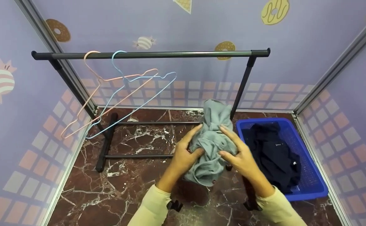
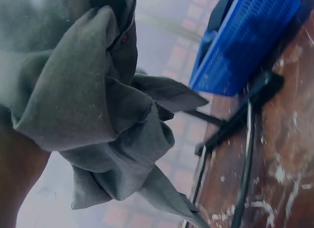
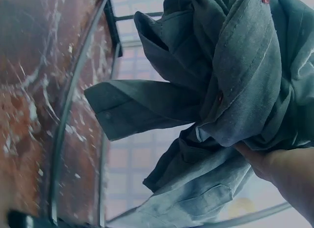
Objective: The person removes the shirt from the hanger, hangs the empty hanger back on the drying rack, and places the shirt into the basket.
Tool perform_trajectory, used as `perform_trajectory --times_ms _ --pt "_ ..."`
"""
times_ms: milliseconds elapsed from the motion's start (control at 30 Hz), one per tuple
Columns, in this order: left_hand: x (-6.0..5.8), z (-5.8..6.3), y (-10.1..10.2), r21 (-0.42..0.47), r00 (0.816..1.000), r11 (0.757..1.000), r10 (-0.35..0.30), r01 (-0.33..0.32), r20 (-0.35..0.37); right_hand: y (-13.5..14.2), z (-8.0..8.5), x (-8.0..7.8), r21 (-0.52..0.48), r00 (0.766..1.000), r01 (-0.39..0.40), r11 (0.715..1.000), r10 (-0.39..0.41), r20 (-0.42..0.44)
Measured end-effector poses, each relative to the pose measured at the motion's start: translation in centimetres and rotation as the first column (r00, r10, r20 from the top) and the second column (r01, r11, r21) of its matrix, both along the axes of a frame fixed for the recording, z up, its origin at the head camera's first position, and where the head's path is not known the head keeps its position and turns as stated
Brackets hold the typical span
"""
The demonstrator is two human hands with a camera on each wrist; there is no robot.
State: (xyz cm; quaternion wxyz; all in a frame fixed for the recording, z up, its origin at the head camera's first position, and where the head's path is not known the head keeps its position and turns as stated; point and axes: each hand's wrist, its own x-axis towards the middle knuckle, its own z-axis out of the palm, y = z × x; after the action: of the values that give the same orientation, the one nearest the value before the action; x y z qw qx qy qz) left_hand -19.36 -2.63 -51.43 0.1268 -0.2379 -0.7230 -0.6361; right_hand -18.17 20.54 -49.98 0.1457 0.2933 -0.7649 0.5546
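A bunched grey-green button-up shirt [image 1: 212, 141] is held up in front of the rack, with loose folds hanging below it. My left hand [image 1: 183, 157] grips its left side, thumb on the near face. On the opposite side my right hand [image 1: 241, 157] holds the cloth between thumb and fingers. The left wrist view shows the shirt [image 2: 83, 90] in thick folds that hide most of the fingers. In the right wrist view a sleeve end and a small red tag hang from the shirt [image 3: 245, 75].
A black garment rack [image 1: 157, 55] carries a pink hanger [image 1: 107, 110] and a light blue hanger [image 1: 139, 106] at its left. A blue plastic basket [image 1: 319, 185] with dark navy clothing [image 1: 275, 157] stands at right on the marbled floor [image 1: 139, 138]. Patterned walls enclose the space.
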Motion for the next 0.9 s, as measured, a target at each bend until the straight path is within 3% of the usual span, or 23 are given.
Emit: perform_trajectory --times_ms 267,600,900 --pt "0.1 1.9 3.6 -0.037 0.995 0.998 -0.051 0.048 -0.085 3.6 2.9 1.0 0.010 0.999 0.007 1.000 -0.006 -0.048" --pt "-0.6 2.0 9.4 0.033 0.974 0.984 -0.170 0.177 -0.149 8.2 8.0 3.0 0.136 0.996 0.050 0.990 -0.039 -0.081" --pt "-0.7 3.0 14.0 0.034 0.957 0.969 -0.234 0.243 -0.173 13.6 9.2 3.3 0.288 0.983 0.141 0.947 -0.099 -0.156"
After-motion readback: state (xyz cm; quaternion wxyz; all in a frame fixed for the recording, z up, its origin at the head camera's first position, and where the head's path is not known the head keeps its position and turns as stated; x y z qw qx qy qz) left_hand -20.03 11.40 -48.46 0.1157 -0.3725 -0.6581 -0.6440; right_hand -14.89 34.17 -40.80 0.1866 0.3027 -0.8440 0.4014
